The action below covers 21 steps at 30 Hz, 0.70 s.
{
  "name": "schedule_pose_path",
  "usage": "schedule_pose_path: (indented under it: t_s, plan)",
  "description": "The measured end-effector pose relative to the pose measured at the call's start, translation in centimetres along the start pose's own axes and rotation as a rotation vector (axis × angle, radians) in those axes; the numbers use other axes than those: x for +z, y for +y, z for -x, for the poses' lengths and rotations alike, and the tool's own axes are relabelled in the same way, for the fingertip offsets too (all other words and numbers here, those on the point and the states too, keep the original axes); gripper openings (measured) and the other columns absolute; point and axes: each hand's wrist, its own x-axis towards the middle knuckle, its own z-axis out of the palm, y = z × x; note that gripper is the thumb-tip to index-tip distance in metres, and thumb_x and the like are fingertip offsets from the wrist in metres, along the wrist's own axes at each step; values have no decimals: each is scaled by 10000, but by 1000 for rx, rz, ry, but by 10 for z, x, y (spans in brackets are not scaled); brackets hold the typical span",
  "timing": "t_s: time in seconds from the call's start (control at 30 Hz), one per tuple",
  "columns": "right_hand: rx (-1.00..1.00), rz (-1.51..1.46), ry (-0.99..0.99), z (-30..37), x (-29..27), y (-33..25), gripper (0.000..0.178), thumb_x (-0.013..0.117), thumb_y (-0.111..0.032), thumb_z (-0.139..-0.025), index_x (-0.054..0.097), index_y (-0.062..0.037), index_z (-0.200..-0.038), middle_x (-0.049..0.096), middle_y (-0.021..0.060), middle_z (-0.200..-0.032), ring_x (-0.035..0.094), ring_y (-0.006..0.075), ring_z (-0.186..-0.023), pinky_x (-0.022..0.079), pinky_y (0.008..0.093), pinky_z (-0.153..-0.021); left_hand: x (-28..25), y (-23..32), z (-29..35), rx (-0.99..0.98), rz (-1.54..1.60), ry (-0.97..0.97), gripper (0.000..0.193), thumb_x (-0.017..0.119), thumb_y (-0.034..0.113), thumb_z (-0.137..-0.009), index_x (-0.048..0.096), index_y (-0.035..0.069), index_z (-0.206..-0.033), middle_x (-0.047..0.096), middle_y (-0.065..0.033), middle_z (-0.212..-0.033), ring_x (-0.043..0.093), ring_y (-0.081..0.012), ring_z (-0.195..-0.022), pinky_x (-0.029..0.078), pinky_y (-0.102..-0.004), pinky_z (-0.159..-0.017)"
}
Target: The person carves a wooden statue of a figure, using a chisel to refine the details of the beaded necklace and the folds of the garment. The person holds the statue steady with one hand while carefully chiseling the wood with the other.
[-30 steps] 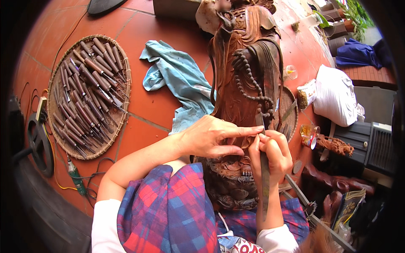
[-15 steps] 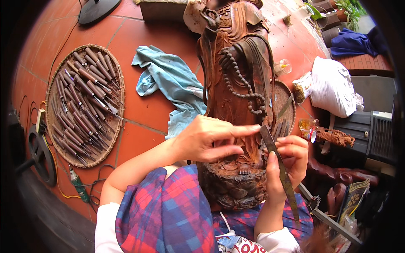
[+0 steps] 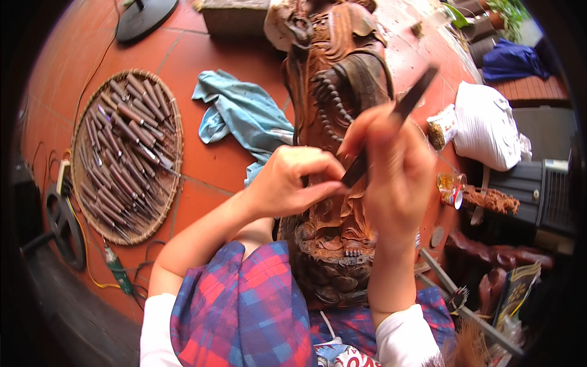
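A dark, slender carving chisel (image 3: 391, 131) was held tilted, its upper end pointing far right and its lower end pressed low against the tall reddish-brown carved wooden statue (image 3: 333, 122), which lay lengthwise at centre, beaded strands carved down its front.
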Motion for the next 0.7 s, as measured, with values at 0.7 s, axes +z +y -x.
schedule_pose_path:
  t_s: [0.7]
  plan:
    - [154, -56, -138, -64, 23, 54, 350, 535, -328, -1015, 580, -56, -798, 373, -81, -526, 259, 0, -423, 169, 220, -384, -17, -11, -50, -232, 28, 55, 415, 830, 111, -683, 596, -21, -999, 722, -121, -835, 724, -216, -810, 566, -328, -731]
